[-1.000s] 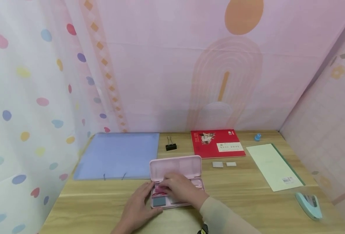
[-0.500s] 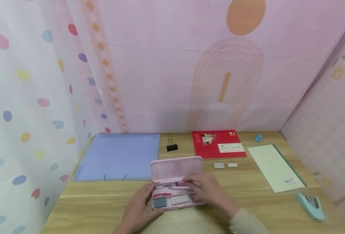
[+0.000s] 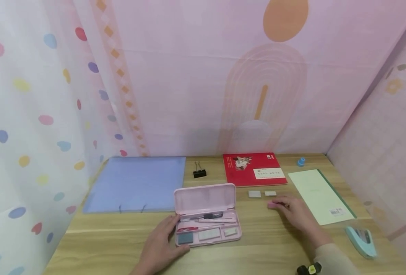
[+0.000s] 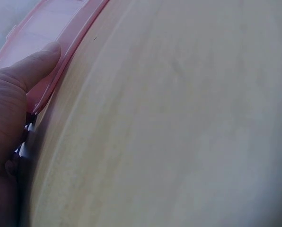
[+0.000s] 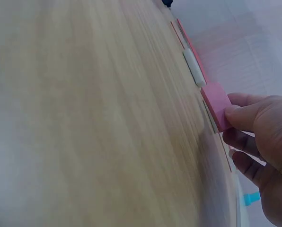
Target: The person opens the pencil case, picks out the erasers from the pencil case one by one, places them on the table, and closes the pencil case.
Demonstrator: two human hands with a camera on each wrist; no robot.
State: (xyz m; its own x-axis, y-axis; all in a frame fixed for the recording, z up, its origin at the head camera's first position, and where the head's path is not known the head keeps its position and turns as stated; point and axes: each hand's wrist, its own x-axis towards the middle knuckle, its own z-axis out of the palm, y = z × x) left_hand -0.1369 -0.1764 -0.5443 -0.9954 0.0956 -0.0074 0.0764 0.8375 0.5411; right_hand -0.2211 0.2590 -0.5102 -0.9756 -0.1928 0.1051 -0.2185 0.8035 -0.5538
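A pink pencil case (image 3: 204, 199) lies with its lid raised in the head view. Pens (image 3: 211, 216), a dark grey block (image 3: 185, 238) and pale erasers (image 3: 209, 234) fill its compartments. My left hand (image 3: 159, 244) holds the case's left end, fingers at the hinge side and thumb at the front corner; in the left wrist view the thumb (image 4: 39, 61) lies over the rim. To the right of the case, my right hand (image 3: 297, 214) pinches a pink eraser (image 5: 216, 106) between thumb and fingers, close over the table and just in front of two small pale erasers (image 3: 254, 194).
Behind the case are a blue folder (image 3: 137, 183), a black binder clip (image 3: 199, 173) and a red booklet (image 3: 254, 181). Further right are a small blue cone-shaped piece (image 3: 301, 162), a pale green notebook (image 3: 316, 194) and a mint stapler (image 3: 360, 242). Patterned curtains close off the back and sides.
My right hand has lifted the pink eraser out of the pencil case and carried it right, near the two pale erasers. My left hand has stayed at the case's left end.
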